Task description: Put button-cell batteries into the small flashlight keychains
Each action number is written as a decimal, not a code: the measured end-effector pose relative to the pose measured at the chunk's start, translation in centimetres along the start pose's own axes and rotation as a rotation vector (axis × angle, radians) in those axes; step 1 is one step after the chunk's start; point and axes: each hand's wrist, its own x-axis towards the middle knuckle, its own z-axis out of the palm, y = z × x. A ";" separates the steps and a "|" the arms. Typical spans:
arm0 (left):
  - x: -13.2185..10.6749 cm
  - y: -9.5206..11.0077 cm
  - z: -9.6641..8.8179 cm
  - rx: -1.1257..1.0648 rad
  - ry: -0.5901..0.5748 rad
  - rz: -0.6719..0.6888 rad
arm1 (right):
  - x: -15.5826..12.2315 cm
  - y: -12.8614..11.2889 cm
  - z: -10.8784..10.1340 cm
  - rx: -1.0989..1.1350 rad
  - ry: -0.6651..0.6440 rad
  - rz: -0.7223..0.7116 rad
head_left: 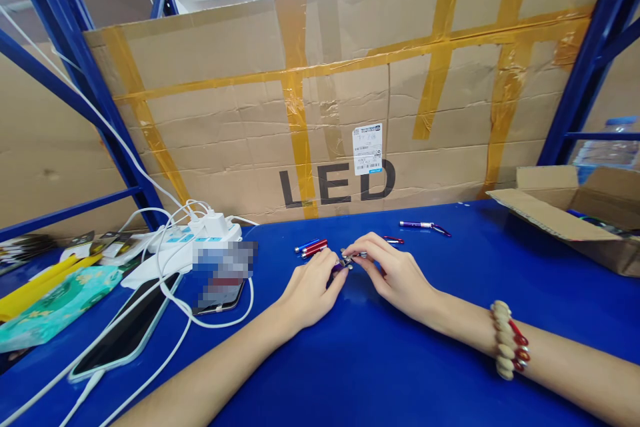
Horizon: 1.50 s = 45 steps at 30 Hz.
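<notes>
My left hand (pixel 313 287) and my right hand (pixel 393 270) meet at the middle of the blue table (pixel 400 360), both pinched on a small purple pen-like keychain light (pixel 345 264) held between the fingertips. Just behind them lie red and blue pen lights (pixel 313 247). Another purple one with a clip (pixel 425 225) lies farther back to the right. A beaded bracelet (pixel 507 347) is on my right wrist.
A large taped cardboard sheet marked LED (pixel 340 113) stands behind the table. An open cardboard box (pixel 580 213) sits at right. At left are a white power strip (pixel 200 230) with cables, two phones (pixel 125 330), and a green packet (pixel 55 307).
</notes>
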 end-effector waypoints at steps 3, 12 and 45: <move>0.0 0.0 0.0 -0.001 -0.003 0.000 | 0.0 0.0 0.0 -0.004 -0.003 -0.002; 0.0 0.1 0.0 0.006 -0.009 -0.005 | 0.0 0.1 0.1 -0.009 -0.016 0.005; 0.0 0.0 0.1 0.005 -0.011 -0.006 | 0.0 0.0 0.1 0.004 -0.040 0.029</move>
